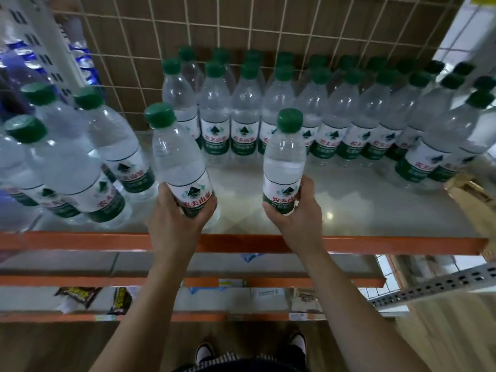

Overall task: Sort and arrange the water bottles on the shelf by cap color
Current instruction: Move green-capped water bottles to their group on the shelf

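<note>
Green-capped clear plastic water bottle (177, 157) leans toward 11 o'clock in your left hand (174, 218), fingers curled round its label (192, 193); your right hand (299, 214) wraps a second green-capped bottle (285, 159), near upright. Matching back row (276, 108) stands at 12 o'clock on the pale shelf (354, 202).

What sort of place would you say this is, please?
Probably a small shop or stockroom: rows of identical green-capped water bottles on an orange-edged shelf, a wire grid back, and packaged goods on lower shelves.
</note>
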The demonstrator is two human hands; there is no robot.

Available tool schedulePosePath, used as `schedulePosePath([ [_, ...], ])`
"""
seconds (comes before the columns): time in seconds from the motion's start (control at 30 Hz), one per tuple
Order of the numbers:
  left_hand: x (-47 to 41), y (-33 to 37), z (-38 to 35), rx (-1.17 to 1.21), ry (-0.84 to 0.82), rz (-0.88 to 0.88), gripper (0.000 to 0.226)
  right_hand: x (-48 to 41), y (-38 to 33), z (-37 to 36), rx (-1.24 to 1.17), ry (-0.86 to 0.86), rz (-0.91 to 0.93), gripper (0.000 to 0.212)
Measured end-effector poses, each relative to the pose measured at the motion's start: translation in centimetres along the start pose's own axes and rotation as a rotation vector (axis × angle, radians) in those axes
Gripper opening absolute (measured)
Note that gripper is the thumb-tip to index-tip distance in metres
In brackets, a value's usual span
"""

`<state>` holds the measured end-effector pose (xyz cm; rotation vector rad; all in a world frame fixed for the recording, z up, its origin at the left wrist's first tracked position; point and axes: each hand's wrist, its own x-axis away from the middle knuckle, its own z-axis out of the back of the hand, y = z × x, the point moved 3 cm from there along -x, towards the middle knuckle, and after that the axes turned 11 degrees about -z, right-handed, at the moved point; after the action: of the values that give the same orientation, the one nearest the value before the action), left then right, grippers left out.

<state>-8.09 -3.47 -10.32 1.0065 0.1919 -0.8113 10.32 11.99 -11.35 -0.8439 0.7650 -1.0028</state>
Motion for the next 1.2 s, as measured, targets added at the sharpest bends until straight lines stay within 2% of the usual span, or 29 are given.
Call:
schedulePosePath([
  [0.2, 1.5, 6.9, -7.6, 0.029, -0.151, -0.095, 0.060, -3.9, 5.8, 8.6, -0.039, 0.145, -0.149, 0.069],
  [0.37, 2.3, 12.7, -13.1, 0.084, -0.182, -0.108, 0.061, -7.5, 9.5, 14.7, -0.010, 0.172, -0.172, 0.071],
  [0.5, 3.3, 15.8, -16.3, 0.104, -0.172, -0.104, 0.061, -9.8, 10.8, 17.4, 0.028, 0.169, -0.144, 0.081],
  [0.77, 3.7, 18.1, -19.7, 0.076, -0.148, -0.139, 0.061, -11.8, 12.1, 18.8, 0.037, 0.124, -0.116, 0.089],
  [1.0, 3.8, 17.5, -20.0, 0.140, -0.156, -0.088, 0.065, -10.7, 12.4, 18.7, 0.164, 0.184, -0.085, 0.080],
  [1.2, 3.6, 17.3, -19.8, 0.198, -0.197, -0.078, 0.074, -10.9, 11.7, 18.7, 0.152, 0.291, -0.124, 0.079],
])
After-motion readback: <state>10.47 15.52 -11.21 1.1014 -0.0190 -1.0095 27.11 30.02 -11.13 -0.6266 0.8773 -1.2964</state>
